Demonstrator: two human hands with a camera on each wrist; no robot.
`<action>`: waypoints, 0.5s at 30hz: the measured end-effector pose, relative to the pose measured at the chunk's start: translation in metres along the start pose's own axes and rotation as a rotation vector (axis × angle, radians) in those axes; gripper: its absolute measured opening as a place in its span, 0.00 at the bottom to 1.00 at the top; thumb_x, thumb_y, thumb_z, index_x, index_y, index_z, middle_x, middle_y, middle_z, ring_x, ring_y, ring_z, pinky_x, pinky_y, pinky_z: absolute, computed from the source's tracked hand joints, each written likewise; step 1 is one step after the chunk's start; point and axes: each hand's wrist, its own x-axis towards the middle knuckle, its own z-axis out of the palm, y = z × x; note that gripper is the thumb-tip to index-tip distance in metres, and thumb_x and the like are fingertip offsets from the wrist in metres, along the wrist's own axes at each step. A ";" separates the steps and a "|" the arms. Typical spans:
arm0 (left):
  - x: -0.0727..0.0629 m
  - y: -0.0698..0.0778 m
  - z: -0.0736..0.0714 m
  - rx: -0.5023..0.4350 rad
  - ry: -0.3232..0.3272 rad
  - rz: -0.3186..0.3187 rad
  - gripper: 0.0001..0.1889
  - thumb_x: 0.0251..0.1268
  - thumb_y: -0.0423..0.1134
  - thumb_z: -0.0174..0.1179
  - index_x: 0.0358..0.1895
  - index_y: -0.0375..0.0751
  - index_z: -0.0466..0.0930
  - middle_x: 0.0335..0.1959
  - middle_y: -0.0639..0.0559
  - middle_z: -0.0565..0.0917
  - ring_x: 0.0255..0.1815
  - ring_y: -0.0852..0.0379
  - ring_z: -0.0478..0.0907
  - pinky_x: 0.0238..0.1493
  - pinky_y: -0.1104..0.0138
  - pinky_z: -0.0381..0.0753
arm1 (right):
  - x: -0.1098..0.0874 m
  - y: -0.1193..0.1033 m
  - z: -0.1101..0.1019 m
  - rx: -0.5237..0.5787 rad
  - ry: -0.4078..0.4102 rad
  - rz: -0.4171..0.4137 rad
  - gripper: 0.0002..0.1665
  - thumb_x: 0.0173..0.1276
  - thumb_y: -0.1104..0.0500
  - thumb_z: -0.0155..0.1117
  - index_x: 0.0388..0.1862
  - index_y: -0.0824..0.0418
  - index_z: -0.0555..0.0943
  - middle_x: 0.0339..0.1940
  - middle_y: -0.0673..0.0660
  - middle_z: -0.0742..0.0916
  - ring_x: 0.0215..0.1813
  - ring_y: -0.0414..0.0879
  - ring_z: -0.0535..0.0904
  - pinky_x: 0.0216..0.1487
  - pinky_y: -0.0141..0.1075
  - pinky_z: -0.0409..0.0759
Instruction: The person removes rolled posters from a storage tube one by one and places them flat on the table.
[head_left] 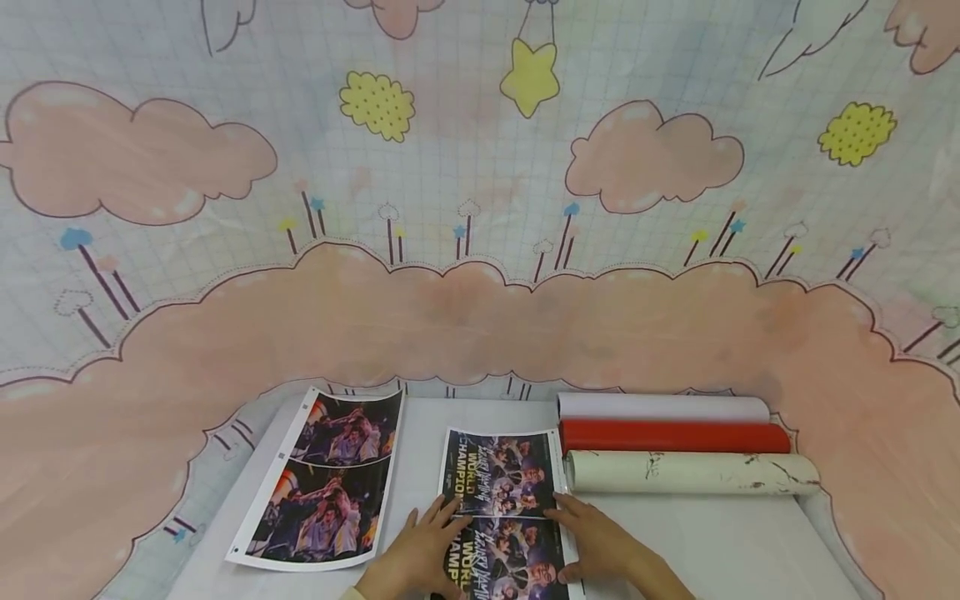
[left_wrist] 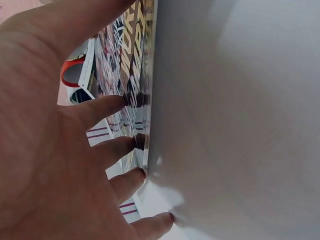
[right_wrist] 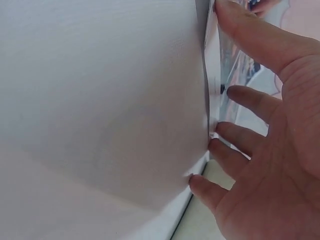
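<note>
A glossy printed poster sheet (head_left: pixel 513 475), with two matching panels lettered "WORLD CHAMPIONS", lies on the white table between my hands. My left hand (head_left: pixel 420 550) rests along its left edge, fingers spread and fairly straight. In the left wrist view the fingertips (left_wrist: pixel 116 102) touch the sheet near its border. Along the opposite edge is my right hand (head_left: pixel 600 542), its fingers spread too. The right wrist view shows its thumb (right_wrist: pixel 245 25) and fingers at the sheet's white margin. Whether one sheet or a stack lies there, I cannot tell.
Left of my hands lies another printed sheet (head_left: pixel 330 483) with two photo panels, its corners slightly curled. At the back right, a white roll (head_left: pixel 663 407), a red roll (head_left: pixel 675 436) and a cream patterned roll (head_left: pixel 693 473) lie side by side. A cartoon-printed backdrop (head_left: pixel 480 325) rises behind the table.
</note>
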 end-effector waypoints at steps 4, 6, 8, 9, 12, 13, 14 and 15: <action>-0.001 -0.003 0.004 0.009 0.011 0.000 0.53 0.35 0.63 0.76 0.72 0.53 0.66 0.78 0.43 0.59 0.77 0.33 0.55 0.66 0.30 0.58 | 0.000 -0.001 0.000 -0.020 0.013 -0.001 0.52 0.43 0.39 0.80 0.68 0.53 0.73 0.73 0.61 0.71 0.70 0.62 0.70 0.66 0.62 0.69; -0.002 -0.003 0.005 0.011 0.011 -0.002 0.54 0.35 0.64 0.76 0.72 0.53 0.66 0.78 0.43 0.59 0.77 0.33 0.55 0.66 0.30 0.58 | 0.001 -0.001 0.000 -0.019 0.013 -0.005 0.52 0.43 0.39 0.80 0.68 0.52 0.73 0.73 0.61 0.71 0.70 0.63 0.70 0.66 0.62 0.69; -0.003 -0.004 0.006 0.007 0.007 -0.002 0.54 0.35 0.64 0.76 0.72 0.53 0.66 0.78 0.43 0.59 0.77 0.33 0.55 0.66 0.29 0.58 | 0.001 0.000 0.000 -0.018 0.012 -0.014 0.52 0.43 0.38 0.80 0.68 0.53 0.73 0.74 0.61 0.70 0.70 0.63 0.70 0.67 0.62 0.68; -0.003 -0.004 0.006 0.004 0.007 -0.001 0.54 0.35 0.64 0.76 0.72 0.53 0.66 0.78 0.43 0.59 0.77 0.33 0.54 0.66 0.29 0.57 | 0.001 0.001 0.001 -0.016 0.011 -0.015 0.52 0.43 0.38 0.79 0.68 0.53 0.72 0.74 0.61 0.70 0.71 0.63 0.69 0.67 0.62 0.68; -0.003 -0.003 0.007 -0.003 0.008 0.001 0.53 0.36 0.65 0.75 0.73 0.53 0.65 0.78 0.43 0.58 0.77 0.33 0.53 0.68 0.29 0.54 | 0.000 0.005 0.002 -0.018 0.013 -0.019 0.53 0.45 0.38 0.78 0.69 0.53 0.71 0.75 0.61 0.68 0.72 0.61 0.68 0.70 0.63 0.64; -0.004 -0.003 0.007 -0.004 0.012 0.001 0.53 0.37 0.65 0.75 0.73 0.53 0.65 0.78 0.43 0.58 0.77 0.33 0.53 0.68 0.30 0.54 | 0.000 0.005 0.003 -0.009 0.014 -0.020 0.52 0.45 0.38 0.78 0.70 0.53 0.71 0.76 0.61 0.68 0.72 0.61 0.67 0.70 0.63 0.63; -0.004 -0.003 0.007 -0.003 0.017 0.001 0.53 0.37 0.65 0.75 0.73 0.53 0.65 0.78 0.43 0.58 0.77 0.33 0.53 0.68 0.30 0.53 | 0.000 0.006 0.003 -0.001 0.015 -0.019 0.52 0.46 0.38 0.78 0.70 0.52 0.71 0.76 0.61 0.68 0.73 0.61 0.67 0.70 0.64 0.63; -0.004 -0.003 0.007 -0.004 0.019 0.000 0.53 0.37 0.65 0.75 0.73 0.53 0.66 0.78 0.43 0.58 0.77 0.33 0.53 0.69 0.30 0.53 | 0.000 0.006 0.004 0.010 0.014 -0.018 0.52 0.46 0.38 0.78 0.70 0.52 0.71 0.76 0.61 0.68 0.73 0.62 0.67 0.70 0.64 0.62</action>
